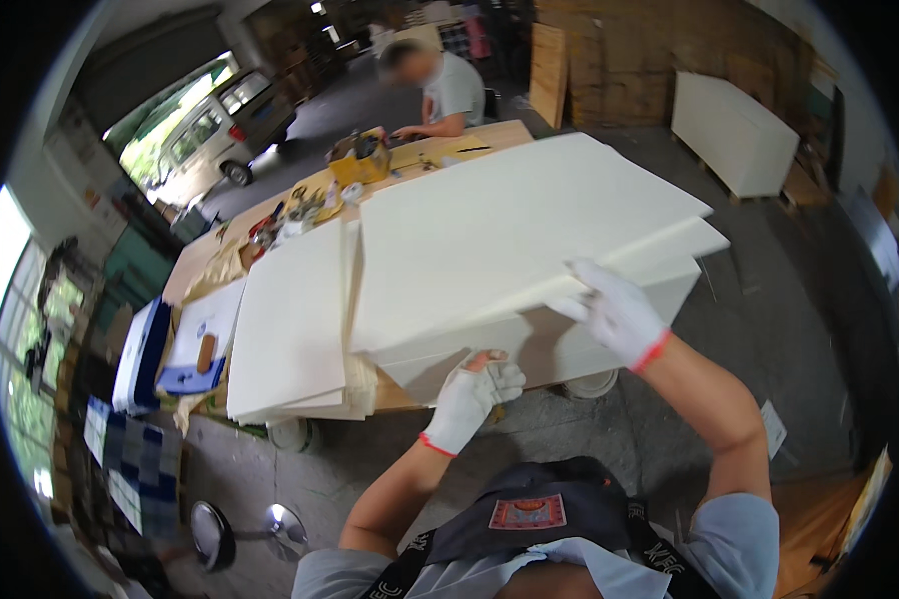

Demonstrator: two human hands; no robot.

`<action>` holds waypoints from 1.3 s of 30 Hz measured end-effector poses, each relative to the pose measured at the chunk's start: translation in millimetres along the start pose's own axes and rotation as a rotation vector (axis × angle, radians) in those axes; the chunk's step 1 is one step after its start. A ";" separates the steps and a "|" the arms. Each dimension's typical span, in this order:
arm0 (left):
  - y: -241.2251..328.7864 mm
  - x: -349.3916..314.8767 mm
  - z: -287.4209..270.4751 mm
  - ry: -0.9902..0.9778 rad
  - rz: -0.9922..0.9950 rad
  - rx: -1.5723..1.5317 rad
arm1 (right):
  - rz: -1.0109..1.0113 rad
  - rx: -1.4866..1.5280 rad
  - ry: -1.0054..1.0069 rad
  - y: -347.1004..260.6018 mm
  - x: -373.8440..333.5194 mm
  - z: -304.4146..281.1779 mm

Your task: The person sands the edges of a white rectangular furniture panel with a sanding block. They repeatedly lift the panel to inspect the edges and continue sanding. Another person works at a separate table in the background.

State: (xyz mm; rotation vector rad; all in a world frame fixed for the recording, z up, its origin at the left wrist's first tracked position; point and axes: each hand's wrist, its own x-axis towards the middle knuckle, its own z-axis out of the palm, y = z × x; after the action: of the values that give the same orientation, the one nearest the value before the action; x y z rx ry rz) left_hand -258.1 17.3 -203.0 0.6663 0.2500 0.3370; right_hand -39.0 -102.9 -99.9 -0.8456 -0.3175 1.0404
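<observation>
A worker's gloved right hand (617, 314) pinched the near edge of a large white panel (514, 225), tilted above a stack of white boards (292, 324) on the wooden workbench (202, 262). The gloved left hand (472, 394), fingers curled, steadied the panel's underside. A yellow box (362, 158) farther along held what looked like tools.

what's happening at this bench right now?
A person in white work gloves is handling a big white panel at the front edge of a long wooden workbench. The right hand grips the panel's near edge and tilts it up; the left hand sits under the lower board. A second stack of white sheets lies to the left. Another person works at the far end.
</observation>
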 end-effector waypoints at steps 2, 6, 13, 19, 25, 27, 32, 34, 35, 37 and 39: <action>8.4 -24.7 -7.3 0.033 0.029 -0.175 | 0.019 -0.029 -0.025 -16.9 -34.5 -18.6; 45.4 -54.0 18.0 0.128 0.112 -0.239 | 0.043 -0.247 0.180 -43.2 -94.7 -58.1; 86.3 -87.0 62.5 0.478 0.259 0.504 | -0.107 -0.434 0.076 -76.2 -103.8 -40.0; 115.4 -166.5 13.2 0.528 0.841 0.382 | -0.247 -0.453 -0.123 -51.7 -18.2 63.9; 167.3 -182.3 -33.8 0.577 1.058 0.287 | -0.258 -0.419 -0.568 89.2 0.7 202.9; 184.3 -168.8 -60.1 0.574 1.095 0.255 | -0.108 -0.213 -0.562 159.7 8.1 226.0; 185.9 -159.1 -150.7 0.671 1.110 0.081 | 0.062 -0.374 -0.393 260.2 60.1 240.1; 168.3 -143.7 -204.8 0.911 0.976 -0.031 | 0.202 -0.429 -0.264 300.5 90.6 222.4; 158.4 -136.0 -228.6 1.031 0.900 -0.085 | 0.272 -0.452 -0.209 315.3 102.6 213.8; 140.9 -123.2 -249.5 1.130 0.957 -0.169 | 0.411 -0.511 -0.146 328.2 113.7 200.8; 146.3 -126.1 -257.4 1.187 0.847 -0.189 | 0.389 -0.520 -0.135 337.1 122.1 196.8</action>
State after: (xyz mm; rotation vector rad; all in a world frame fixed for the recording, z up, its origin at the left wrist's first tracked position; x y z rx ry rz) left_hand -491.8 220.7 -290.1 0.2786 1.0520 1.5518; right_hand -307.9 171.5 -240.0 -1.3429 -0.5676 1.4083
